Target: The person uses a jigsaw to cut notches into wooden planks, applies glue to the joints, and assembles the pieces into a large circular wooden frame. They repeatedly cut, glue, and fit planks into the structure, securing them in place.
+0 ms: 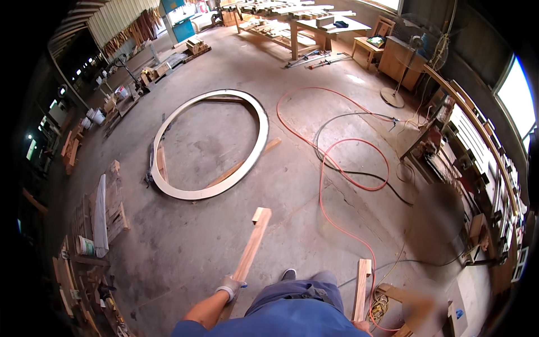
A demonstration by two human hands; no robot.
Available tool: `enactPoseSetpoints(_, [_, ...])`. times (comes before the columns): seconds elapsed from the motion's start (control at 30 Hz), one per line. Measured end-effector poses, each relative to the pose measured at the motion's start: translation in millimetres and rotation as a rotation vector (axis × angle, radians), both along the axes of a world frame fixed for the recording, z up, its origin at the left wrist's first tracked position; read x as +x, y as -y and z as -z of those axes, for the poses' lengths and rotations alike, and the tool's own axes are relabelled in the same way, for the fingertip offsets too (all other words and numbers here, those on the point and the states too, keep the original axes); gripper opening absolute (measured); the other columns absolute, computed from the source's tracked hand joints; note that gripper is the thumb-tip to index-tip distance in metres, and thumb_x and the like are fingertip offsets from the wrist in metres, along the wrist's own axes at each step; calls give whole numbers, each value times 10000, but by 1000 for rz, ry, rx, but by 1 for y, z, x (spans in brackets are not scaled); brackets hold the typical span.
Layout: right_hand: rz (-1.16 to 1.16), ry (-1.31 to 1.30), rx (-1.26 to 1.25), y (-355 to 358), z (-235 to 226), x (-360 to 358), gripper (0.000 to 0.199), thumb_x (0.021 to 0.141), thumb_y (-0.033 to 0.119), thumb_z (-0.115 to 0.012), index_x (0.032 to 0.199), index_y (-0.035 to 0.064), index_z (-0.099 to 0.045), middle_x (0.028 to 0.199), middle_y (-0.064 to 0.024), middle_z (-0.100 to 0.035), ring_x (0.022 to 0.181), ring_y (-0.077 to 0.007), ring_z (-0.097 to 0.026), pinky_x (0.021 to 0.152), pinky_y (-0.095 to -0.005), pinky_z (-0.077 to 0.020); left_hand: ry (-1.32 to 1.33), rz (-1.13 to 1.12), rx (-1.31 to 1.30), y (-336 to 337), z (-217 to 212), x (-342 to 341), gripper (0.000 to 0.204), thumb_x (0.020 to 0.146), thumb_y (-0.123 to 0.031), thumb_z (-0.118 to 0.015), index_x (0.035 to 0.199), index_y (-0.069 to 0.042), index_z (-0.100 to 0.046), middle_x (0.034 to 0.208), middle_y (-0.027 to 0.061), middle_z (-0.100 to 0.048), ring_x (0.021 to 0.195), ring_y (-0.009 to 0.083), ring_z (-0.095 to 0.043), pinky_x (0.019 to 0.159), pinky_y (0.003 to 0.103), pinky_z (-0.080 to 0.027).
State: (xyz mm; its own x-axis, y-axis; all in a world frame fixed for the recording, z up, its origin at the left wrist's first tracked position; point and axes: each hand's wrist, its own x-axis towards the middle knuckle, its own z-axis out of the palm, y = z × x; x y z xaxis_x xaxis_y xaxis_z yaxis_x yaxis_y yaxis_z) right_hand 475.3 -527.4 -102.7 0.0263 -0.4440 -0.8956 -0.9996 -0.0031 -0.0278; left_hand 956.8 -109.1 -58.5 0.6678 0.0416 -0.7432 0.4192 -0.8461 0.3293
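My left hand (231,285), in a pale work glove, is wrapped round the lower part of a long wooden board (250,247). That board slants away from me, with a small block at its far end. At the lower edge, my right hand (362,325) shows only in part, closed at the near end of a second wooden board (361,289). This one stands nearly straight ahead and also carries a small block at its far end. A large pale ring (209,195) with a dark outer edge lies on wooden strips ahead of me to the left.
A red hose (321,194) and a black hose (359,177) loop across the concrete floor on the right. A workbench (295,42) with stacked wood stands at the back. Near the right wall is a standing fan (392,97). Pallets (115,216) lean at left, beside a white bucket (85,245).
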Motion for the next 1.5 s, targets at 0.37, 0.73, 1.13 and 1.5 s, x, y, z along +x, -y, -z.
enactPoseSetpoints(0.37, [-1054,-85,82,206,141,189,459,981,587,-555,1282,305,-757,1253,-86,-774,1120,-256,-758,940,-379,-582,-75,-596,30,102,66,126,437,709,-57,-930,1109,36,-779,881,117,-764,738,219,-715,670,400,-575])
enactPoseSetpoints(0.73, [32,177,-186,492,22,737,281,743,206,-876,819,-44,-773,727,-130,-757,627,-238,-750,589,-411,-638,-70,-906,-149,291,37,342,465,720,-184,-930,1117,11,-787,949,156,-786,834,265,-754,750,410,-596])
enactPoseSetpoints(1.13, [-267,196,-122,588,-33,1091,248,744,197,-870,850,-17,-802,772,-134,-771,668,-230,-765,616,-369,-617,-181,-935,-145,442,48,762,457,731,-210,-910,1112,8,-787,958,128,-785,794,250,-737,736,415,-584])
enactPoseSetpoints(1.5, [-766,-72,-194,749,132,1342,570,800,542,-790,909,-17,-796,927,-198,-789,913,-317,-774,796,-435,-613,135,-841,24,531,139,1093,543,691,-284,-950,1042,77,-747,956,152,-763,779,233,-708,704,405,-559])
